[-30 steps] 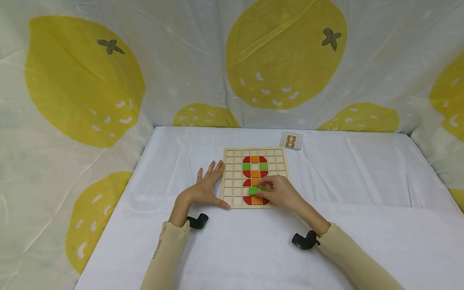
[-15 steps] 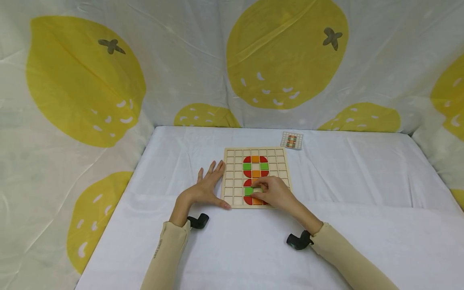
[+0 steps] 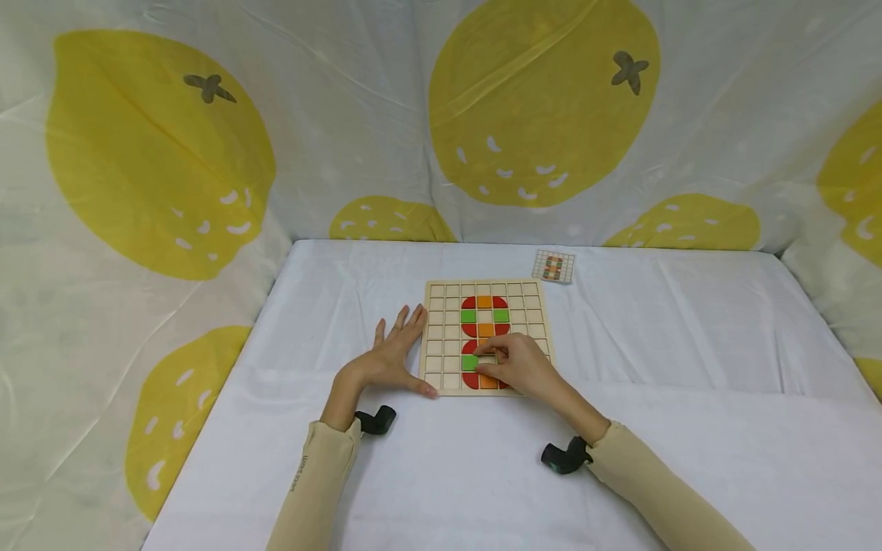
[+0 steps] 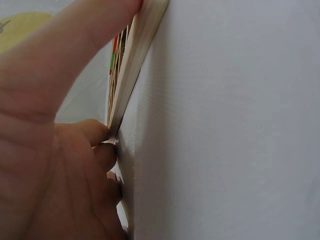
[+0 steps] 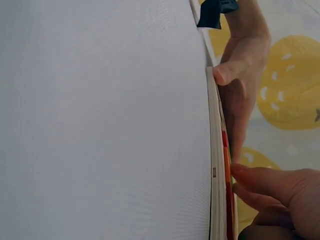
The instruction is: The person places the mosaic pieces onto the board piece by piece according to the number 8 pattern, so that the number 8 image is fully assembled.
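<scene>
A wooden grid board (image 3: 441,321) lies on the white cloth, with red rounded tiles (image 3: 470,330), orange square tiles (image 3: 485,302) and green square tiles (image 3: 468,315) set in its cells. My left hand (image 3: 387,358) spreads its fingers along the board's left edge, thumb at the near corner. In the right wrist view, that thumb (image 5: 226,74) touches the board's edge. My right hand (image 3: 520,366) reaches over the lower part of the board, thumb and forefinger pinching at a green square tile (image 3: 470,363) that sits level in its cell. The right hand hides several cells.
Behind the board's far right corner lies a small pattern card (image 3: 553,267) with a matching grid. Black wrist cameras (image 3: 566,456) stick out from both wrists. A lemon-print curtain (image 3: 358,115) rises at the table's back edge.
The green tile, tilted above the board a second ago, has gone down into the cell left of the fingers. My right hand has shifted slightly left; the left hand has stayed put.
</scene>
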{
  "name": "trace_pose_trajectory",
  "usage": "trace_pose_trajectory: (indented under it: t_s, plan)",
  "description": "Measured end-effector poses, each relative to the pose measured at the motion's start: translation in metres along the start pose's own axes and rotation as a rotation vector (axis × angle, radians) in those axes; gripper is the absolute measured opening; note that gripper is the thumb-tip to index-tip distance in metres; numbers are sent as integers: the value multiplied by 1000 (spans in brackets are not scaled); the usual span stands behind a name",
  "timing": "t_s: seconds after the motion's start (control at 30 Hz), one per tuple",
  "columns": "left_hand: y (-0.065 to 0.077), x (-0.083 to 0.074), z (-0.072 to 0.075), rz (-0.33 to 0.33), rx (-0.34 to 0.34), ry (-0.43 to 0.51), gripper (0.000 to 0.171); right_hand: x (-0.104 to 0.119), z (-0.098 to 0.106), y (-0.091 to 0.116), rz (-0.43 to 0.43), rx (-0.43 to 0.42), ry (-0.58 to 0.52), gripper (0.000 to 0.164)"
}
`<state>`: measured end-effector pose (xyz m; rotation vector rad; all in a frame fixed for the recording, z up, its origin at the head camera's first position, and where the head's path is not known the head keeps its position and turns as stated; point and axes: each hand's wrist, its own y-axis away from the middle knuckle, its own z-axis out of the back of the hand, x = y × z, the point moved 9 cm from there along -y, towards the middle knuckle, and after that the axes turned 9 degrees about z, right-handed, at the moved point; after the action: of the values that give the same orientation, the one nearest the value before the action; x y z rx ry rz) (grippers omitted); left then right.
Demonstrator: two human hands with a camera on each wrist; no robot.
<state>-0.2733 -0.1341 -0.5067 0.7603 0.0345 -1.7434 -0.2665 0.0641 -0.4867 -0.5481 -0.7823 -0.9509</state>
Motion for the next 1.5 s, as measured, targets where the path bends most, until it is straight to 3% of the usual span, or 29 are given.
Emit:
trace_pose_trajectory:
  t_s: [0.5,0.8,1.23,1.5]
  plan:
    - [2,-2,1,-4,-4,7,146,-2,3,2,-25,-12,25,15]
    - [-1,-5,1,-11,-6,6,145,-4,22,11,-41,-47,1,11]
    - [5,-4,2,-22,-18,19,145,-8,26,13,-44,-2,-6,13]
    - [3,-4,1,-24,-6,21,145,-18,63,25,-79,-40,35,25]
